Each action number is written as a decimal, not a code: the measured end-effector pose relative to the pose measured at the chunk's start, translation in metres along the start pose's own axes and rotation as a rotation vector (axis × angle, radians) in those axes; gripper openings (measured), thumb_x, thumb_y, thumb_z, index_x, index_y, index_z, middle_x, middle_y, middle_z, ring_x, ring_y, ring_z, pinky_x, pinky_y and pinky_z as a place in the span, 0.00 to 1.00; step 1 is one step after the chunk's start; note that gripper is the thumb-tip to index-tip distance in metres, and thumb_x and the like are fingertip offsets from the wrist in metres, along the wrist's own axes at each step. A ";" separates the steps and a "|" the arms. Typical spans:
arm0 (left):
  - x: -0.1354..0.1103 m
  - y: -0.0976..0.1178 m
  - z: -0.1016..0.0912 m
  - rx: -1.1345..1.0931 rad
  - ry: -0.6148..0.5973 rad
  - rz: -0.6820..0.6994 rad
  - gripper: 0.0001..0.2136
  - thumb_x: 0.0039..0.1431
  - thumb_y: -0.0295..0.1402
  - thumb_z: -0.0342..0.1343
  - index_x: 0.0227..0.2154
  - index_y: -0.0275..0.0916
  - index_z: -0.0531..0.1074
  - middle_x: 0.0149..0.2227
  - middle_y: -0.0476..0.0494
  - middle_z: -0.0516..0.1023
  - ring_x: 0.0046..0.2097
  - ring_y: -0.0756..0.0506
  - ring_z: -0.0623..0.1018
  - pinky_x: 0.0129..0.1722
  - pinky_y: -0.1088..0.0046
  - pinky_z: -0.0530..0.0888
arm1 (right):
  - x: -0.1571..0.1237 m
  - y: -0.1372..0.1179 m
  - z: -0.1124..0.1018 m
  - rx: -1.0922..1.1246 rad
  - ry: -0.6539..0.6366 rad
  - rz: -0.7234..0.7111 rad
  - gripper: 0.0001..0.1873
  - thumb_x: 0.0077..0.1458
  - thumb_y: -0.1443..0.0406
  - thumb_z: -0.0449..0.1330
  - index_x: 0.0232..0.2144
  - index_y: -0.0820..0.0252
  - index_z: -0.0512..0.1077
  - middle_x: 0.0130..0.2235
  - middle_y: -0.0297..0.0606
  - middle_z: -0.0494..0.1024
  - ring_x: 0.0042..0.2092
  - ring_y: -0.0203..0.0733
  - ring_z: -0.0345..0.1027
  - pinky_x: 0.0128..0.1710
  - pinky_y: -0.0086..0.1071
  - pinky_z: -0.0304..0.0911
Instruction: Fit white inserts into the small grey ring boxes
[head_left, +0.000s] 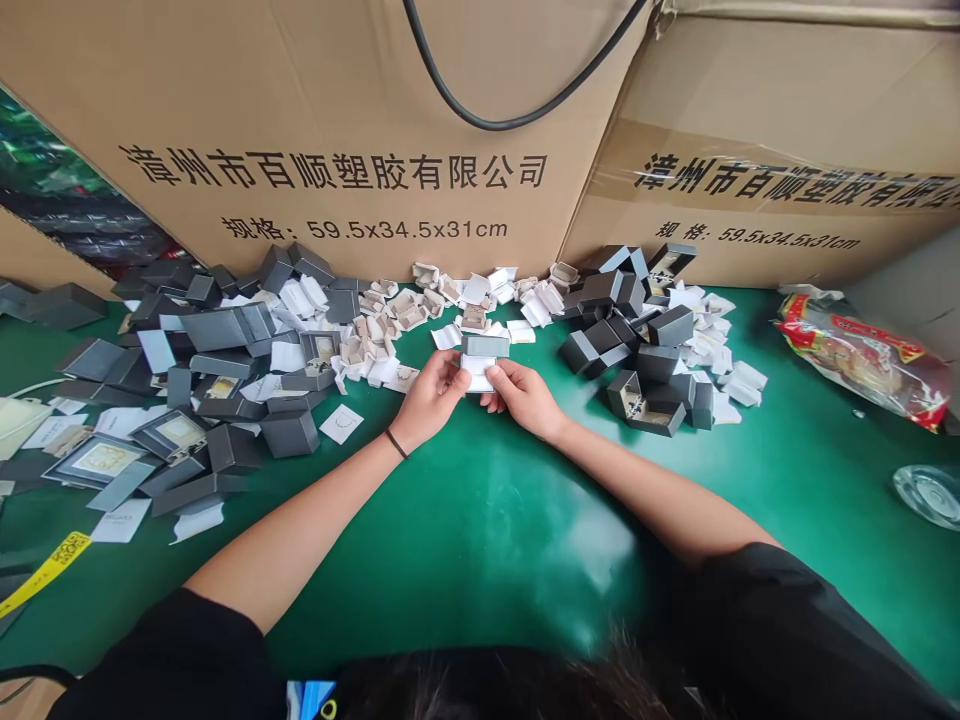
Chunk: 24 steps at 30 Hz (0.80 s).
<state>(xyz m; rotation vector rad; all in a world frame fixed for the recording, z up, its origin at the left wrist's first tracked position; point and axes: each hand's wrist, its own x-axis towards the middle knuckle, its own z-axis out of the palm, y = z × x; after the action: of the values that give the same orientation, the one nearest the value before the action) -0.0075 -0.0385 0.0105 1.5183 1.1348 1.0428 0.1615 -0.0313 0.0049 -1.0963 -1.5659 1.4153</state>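
Between my two hands is a small dark grey jewelry box (485, 347), with its lid raised and a white insert card (478, 374) at its front. My left hand (433, 392) grips its left side, the thumb pressing on the white part. On the opposite side my right hand (525, 396) holds it in the same way, fingers curled beneath. The box is held over the green table, and its inside is mostly hidden. Behind it lie white folded cards (521, 331) and small beige cardboard inserts (409, 310).
Dark boxes (225, 330) with white papers are heaped on the left, and another heap of boxes (615, 300) lies to the right. Large cartons (337, 100) wall off the back. A red snack bag (862, 355) and a glass dish (928, 494) sit at far right.
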 end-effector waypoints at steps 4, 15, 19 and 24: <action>-0.004 0.005 -0.001 0.073 -0.069 -0.030 0.18 0.58 0.49 0.48 0.31 0.37 0.67 0.24 0.48 0.69 0.28 0.50 0.71 0.29 0.73 0.69 | 0.002 0.001 -0.001 0.012 -0.017 -0.014 0.26 0.54 0.43 0.50 0.29 0.60 0.64 0.25 0.33 0.72 0.24 0.31 0.65 0.25 0.27 0.62; -0.002 0.002 -0.002 0.251 -0.030 -0.040 0.18 0.59 0.49 0.47 0.29 0.37 0.69 0.20 0.49 0.71 0.21 0.51 0.71 0.21 0.76 0.67 | 0.002 0.001 -0.005 0.024 -0.087 0.033 0.27 0.51 0.42 0.53 0.30 0.61 0.64 0.25 0.34 0.73 0.23 0.31 0.65 0.24 0.27 0.64; -0.002 0.001 0.000 0.248 -0.028 -0.082 0.19 0.58 0.49 0.48 0.31 0.36 0.70 0.19 0.48 0.71 0.21 0.50 0.71 0.21 0.75 0.69 | 0.003 0.004 -0.005 -0.022 -0.103 0.030 0.25 0.54 0.44 0.51 0.30 0.61 0.65 0.25 0.35 0.73 0.23 0.31 0.65 0.24 0.27 0.64; -0.003 -0.005 -0.001 0.122 0.030 0.065 0.22 0.58 0.47 0.51 0.50 0.39 0.66 0.50 0.37 0.73 0.50 0.41 0.74 0.46 0.66 0.74 | 0.003 0.008 -0.006 -0.110 -0.090 -0.030 0.18 0.58 0.51 0.50 0.34 0.59 0.65 0.27 0.33 0.73 0.26 0.33 0.66 0.28 0.29 0.66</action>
<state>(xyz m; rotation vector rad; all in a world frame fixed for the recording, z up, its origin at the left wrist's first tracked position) -0.0102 -0.0401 0.0059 1.6497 1.1955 1.0599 0.1671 -0.0259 -0.0023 -1.0811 -1.7347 1.3897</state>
